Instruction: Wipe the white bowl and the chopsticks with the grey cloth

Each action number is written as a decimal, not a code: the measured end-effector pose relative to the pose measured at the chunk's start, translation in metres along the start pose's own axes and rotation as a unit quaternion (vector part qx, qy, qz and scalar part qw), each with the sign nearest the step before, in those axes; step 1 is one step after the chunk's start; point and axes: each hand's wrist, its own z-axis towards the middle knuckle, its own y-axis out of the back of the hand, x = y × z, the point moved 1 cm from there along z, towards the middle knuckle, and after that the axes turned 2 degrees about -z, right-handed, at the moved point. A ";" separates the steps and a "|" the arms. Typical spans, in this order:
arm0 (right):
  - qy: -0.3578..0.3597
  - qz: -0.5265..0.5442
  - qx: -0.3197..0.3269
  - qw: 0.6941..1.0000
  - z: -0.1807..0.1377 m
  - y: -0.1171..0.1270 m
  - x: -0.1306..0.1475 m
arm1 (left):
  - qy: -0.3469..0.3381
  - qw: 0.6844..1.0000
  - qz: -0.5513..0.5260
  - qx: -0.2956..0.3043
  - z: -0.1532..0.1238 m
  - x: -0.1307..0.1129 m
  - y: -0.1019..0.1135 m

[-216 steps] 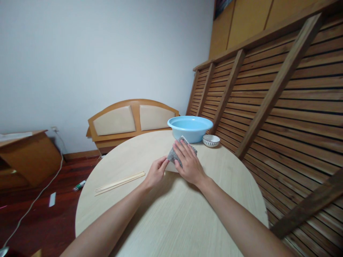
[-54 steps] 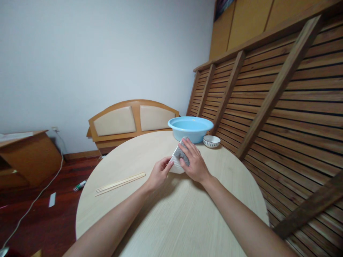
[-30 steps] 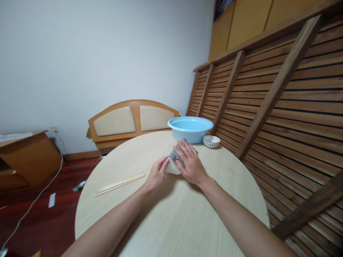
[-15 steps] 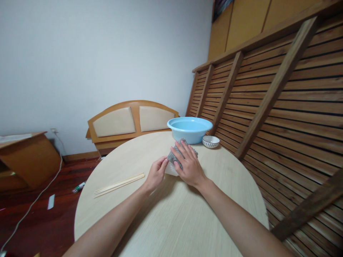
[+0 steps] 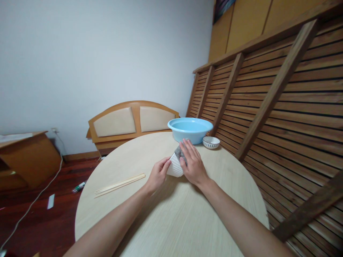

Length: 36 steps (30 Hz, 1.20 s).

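Observation:
A small white ribbed dish (image 5: 175, 167) stands tilted on its edge on the round pale wooden table (image 5: 171, 221). My left hand (image 5: 157, 175) pinches its near rim with fingers closed. My right hand (image 5: 193, 165) presses a grey cloth (image 5: 179, 152) against the dish from the far side, fingers curled over the cloth. Most of the cloth is hidden under my right hand.
A light blue basin (image 5: 190, 129) and a small patterned white bowl (image 5: 211, 142) sit at the table's far edge. A pair of wooden chopsticks (image 5: 119, 184) lies to the left. Slatted wooden panels (image 5: 281, 107) lean on the right; a headboard (image 5: 131, 121) stands behind.
My right hand with the cloth has shifted right and back across the dish, so more of the white ribbed side shows now. My left hand has kept its pinch on the rim.

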 end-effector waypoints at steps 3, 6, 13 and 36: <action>0.064 -0.034 0.021 0.997 0.000 0.001 0.013 | -0.008 1.000 0.003 -0.012 0.001 0.002 0.001; 0.077 -0.038 0.028 0.996 0.001 0.001 0.014 | -0.004 1.000 0.002 -0.020 0.001 0.003 0.002; -0.017 0.046 -0.018 0.999 -0.002 -0.008 -0.019 | 0.002 1.000 -0.009 -0.008 0.001 -0.001 0.002; 0.071 -0.011 0.011 0.997 -0.007 -0.009 -0.025 | 0.016 0.999 0.028 -0.016 0.006 0.032 0.020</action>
